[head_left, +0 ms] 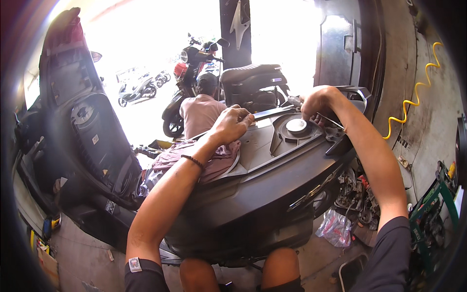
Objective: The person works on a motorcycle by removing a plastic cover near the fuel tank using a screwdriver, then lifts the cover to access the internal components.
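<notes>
A dark scooter body point(253, 194) lies across in front of me, with a round white cap point(296, 126) on its upper deck. My left hand point(231, 125) rests at the deck's far edge, its fingers bent and drawn together; what they pinch, if anything, is hidden. Beyond the cap, my right hand point(315, 103) is closed near the tail, and a thin rod point(332, 120) sticks out beside it toward the wrist. I cannot make out the rod's kind. A mauve cloth point(216, 163) is bunched under my left forearm.
The raised black seat point(104, 141) stands at the left. Past the body, a person point(202, 109) sits with their back to me beside another scooter point(253, 82). A yellow coiled hose point(418, 92) hangs on the right wall. A plastic bag point(335, 228) and metal parts point(357, 192) lie below.
</notes>
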`<state>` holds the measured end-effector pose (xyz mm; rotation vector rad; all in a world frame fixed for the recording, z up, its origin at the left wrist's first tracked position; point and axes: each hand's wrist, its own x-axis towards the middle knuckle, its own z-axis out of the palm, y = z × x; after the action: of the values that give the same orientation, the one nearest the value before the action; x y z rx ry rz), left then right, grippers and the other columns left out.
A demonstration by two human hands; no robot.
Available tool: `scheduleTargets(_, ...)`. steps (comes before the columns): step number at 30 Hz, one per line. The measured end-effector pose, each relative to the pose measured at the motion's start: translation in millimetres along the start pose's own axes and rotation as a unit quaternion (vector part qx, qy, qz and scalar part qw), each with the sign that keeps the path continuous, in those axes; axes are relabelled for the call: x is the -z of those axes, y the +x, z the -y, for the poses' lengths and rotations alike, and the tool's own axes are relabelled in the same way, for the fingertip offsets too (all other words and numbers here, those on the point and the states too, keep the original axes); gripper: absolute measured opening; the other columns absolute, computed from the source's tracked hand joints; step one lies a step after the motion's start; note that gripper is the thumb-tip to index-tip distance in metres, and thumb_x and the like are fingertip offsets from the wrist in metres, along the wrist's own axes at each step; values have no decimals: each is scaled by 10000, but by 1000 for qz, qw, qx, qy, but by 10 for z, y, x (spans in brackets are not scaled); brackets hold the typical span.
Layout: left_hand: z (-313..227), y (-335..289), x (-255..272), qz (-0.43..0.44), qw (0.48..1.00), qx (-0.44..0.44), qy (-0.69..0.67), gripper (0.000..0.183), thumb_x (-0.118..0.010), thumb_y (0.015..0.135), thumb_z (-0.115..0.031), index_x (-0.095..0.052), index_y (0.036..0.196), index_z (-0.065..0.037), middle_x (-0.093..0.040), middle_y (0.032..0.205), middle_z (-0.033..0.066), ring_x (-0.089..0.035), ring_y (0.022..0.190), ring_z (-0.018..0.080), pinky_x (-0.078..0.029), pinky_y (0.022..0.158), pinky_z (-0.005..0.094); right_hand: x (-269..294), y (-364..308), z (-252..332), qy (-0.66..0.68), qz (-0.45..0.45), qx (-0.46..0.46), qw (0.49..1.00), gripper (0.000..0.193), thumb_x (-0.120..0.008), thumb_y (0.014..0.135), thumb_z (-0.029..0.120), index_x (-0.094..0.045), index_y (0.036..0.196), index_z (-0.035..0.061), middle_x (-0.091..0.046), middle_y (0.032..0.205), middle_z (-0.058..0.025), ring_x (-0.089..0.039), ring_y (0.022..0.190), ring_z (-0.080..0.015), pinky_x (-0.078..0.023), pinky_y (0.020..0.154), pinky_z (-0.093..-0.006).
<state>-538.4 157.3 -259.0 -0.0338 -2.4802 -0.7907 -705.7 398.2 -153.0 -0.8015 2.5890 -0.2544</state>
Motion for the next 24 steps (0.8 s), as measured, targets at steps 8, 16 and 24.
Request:
scheduleTargets(8, 76, -3, -17, -34, 999, -11, 2, 355, -637, 977, -284, -756, 1123, 17, -658, 1206, 210, -616, 1185, 379, -477, 1029, 434, -57, -261, 207, 69, -7, -88, 994, 392, -735, 874, 118, -555, 1139, -108, -595, 944, -160, -640, 813, -290, -592, 679, -476)
scheduleTargets(16, 108, -37, -17, -79, 997, 15, 11, 383, -640, 947, -300, -760, 1045, 51, -665, 1183, 270, -603, 1213, 407, -452, 1071, 460, -62, -311, 194, -42, -39, -40, 998, 300, -752, 917, 141, -639, 1024, -115, -663, 920, -184, -666, 854, -265, -619, 645, -443)
scheduleTargets(24, 61, -55, 84, -44, 998, -10, 37, 399, -693, 892, -276, -727, 1120, 50, -704, 1114, 278, -691, 1039, 388, -535, 933, 437, 138, -178, 107, -292, -37, 37, 955, 692, -808, 836, 513, -680, 1147, -92, -721, 1095, -193, -696, 926, -282, -574, 795, -428)
